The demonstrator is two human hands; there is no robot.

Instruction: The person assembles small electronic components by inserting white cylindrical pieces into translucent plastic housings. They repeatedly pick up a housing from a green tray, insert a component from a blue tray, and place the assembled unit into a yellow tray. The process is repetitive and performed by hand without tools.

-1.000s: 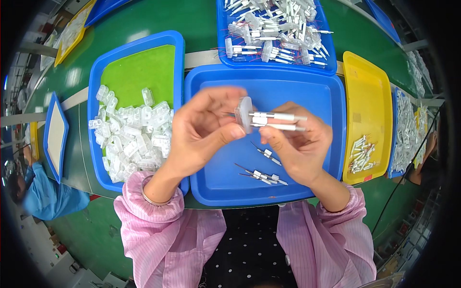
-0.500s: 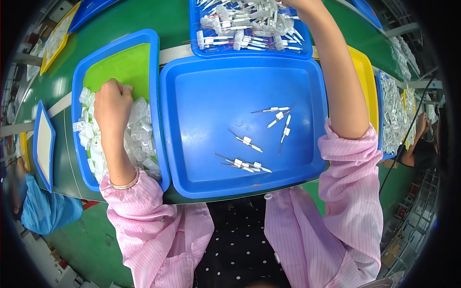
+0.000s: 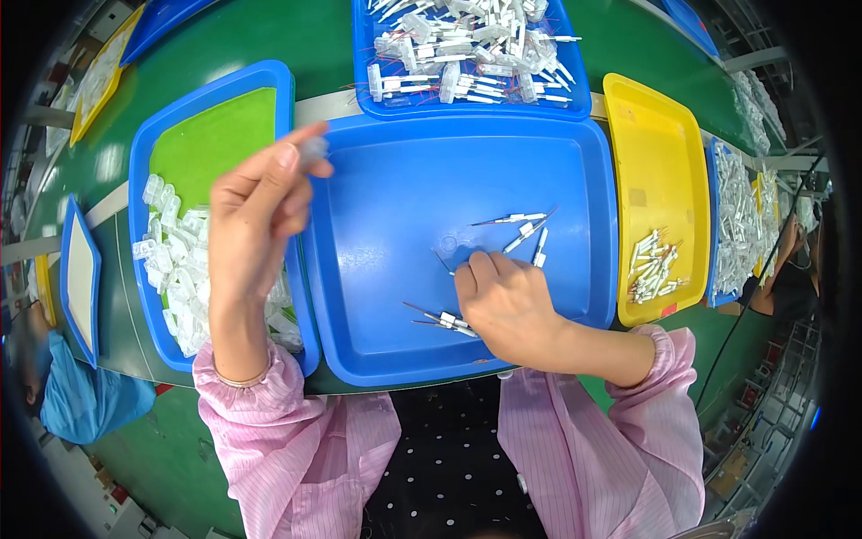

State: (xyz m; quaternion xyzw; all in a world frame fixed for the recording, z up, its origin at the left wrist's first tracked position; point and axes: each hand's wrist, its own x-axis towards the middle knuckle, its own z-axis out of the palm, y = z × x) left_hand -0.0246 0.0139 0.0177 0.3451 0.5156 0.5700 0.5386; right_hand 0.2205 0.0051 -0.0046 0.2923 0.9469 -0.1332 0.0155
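Note:
My left hand (image 3: pixel 256 211) is raised over the gap between the left bin and the middle tray. Pinched between its thumb and index finger is a small clear plastic housing (image 3: pixel 313 151), blurred by motion. Inside the blue middle tray (image 3: pixel 386 189), my right hand (image 3: pixel 512 301) is closed, fingertips down on a wired white connector, mostly hidden; only its thin wire (image 3: pixel 442 262) shows. Other wired white connectors (image 3: pixel 523 235) lie just beyond that hand, and more connectors (image 3: pixel 446 320) are beside its near edge, partly covered.
A blue bin with a green bottom (image 3: pixel 215 130) at left holds many clear housings (image 3: pixel 184 260). Behind the middle tray, a blue bin (image 3: pixel 476 110) is heaped with housings joined to wired parts. The yellow tray (image 3: pixel 655 162) at right contains loose wired connectors (image 3: pixel 655 268).
My left hand has lifted out of the housing bin toward the right with a housing. My right hand has come back from the far bin down into the middle tray.

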